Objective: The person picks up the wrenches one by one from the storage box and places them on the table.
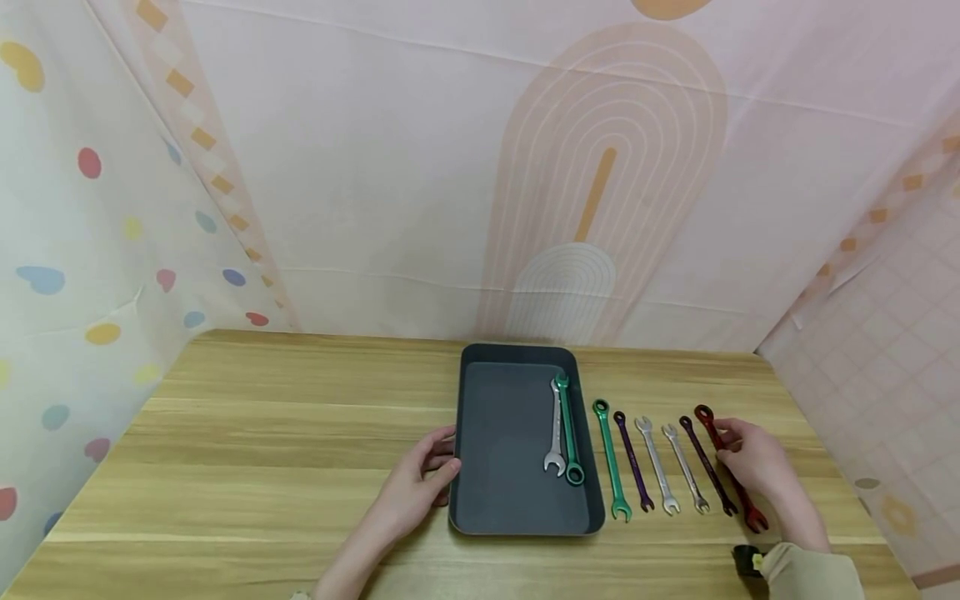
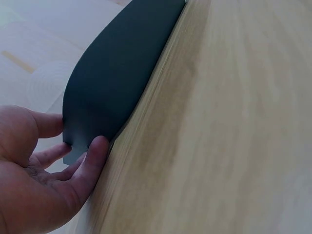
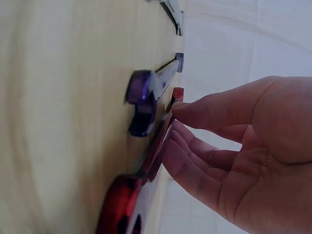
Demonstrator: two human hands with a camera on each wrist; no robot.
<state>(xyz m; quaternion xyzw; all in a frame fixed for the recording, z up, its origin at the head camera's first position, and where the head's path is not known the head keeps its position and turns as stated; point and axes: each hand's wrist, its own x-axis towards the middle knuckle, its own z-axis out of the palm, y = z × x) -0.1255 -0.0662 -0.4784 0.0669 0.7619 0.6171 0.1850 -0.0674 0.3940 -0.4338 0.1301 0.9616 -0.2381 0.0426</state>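
My left hand (image 1: 412,482) holds the left wall of a dark grey rectangular tray (image 1: 495,523); in the left wrist view the thumb reaches the rim and fingertips lie against the outer wall (image 2: 117,73). In the tray, near its right side, a silver combination wrench (image 1: 556,425) lies beside a green ratcheting wrench (image 1: 568,433). At the right, my right hand (image 1: 757,457) pinches the shaft of a red ratcheting wrench (image 1: 738,492) between thumb and fingers. Its open end points toward me, close over the table in the right wrist view.
Between tray and right hand lie a green wrench (image 1: 610,458), a purple wrench (image 1: 633,461), two silver wrenches (image 1: 657,464) (image 1: 686,467) and a dark purple wrench (image 1: 708,465), in a row on the wooden table (image 1: 300,433). Patterned cloth (image 1: 375,208) hangs behind and at both sides.
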